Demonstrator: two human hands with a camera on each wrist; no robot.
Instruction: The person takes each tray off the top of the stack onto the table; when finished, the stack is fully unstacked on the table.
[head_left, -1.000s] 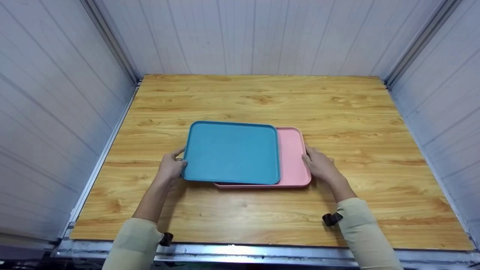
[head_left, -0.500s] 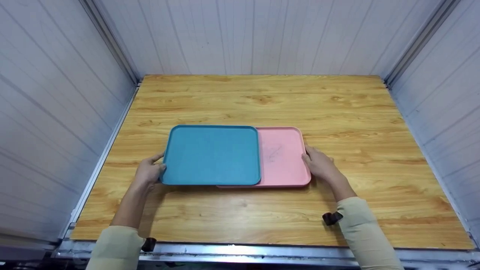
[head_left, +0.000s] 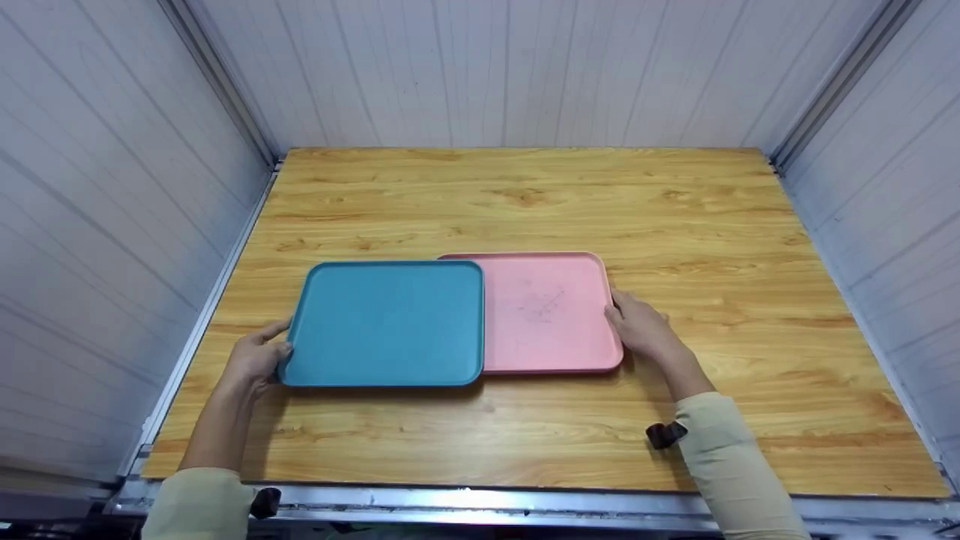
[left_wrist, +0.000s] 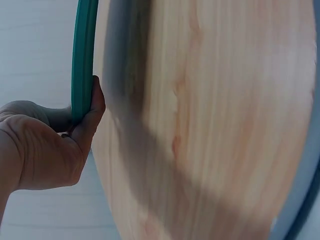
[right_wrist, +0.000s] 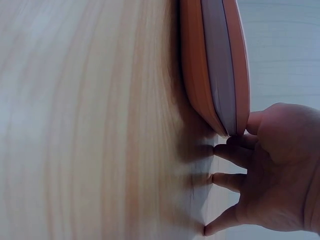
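A blue rectangular tray (head_left: pixel 386 322) is in my left hand (head_left: pixel 255 358), at its left short edge. In the left wrist view, the thumb and fingers (left_wrist: pixel 95 107) pinch its rim above the wooden surface. Its right end overlaps a pink tray (head_left: pixel 551 311), which has dark scuffs in its middle. My right hand (head_left: pixel 641 326) holds the pink tray by its right edge. The right wrist view shows this tray on top of a stack, with a greyish layer (right_wrist: pixel 220 60) and an orange-pink one (right_wrist: pixel 194 65) below. There, the thumb (right_wrist: pixel 254 122) meets the top rim and the other fingers spread down towards the table.
The trays are over a wood-grain table (head_left: pixel 517 199) with a metal rail (head_left: pixel 465 501) along its front edge. Pale panel walls (head_left: pixel 480 75) enclose the back and both sides. Dark straps (head_left: pixel 666 435) sit at both sleeves.
My left hand has drawn the blue tray left and slightly nearer, uncovering more of the pink tray. My right hand and the pink tray have stayed in place.
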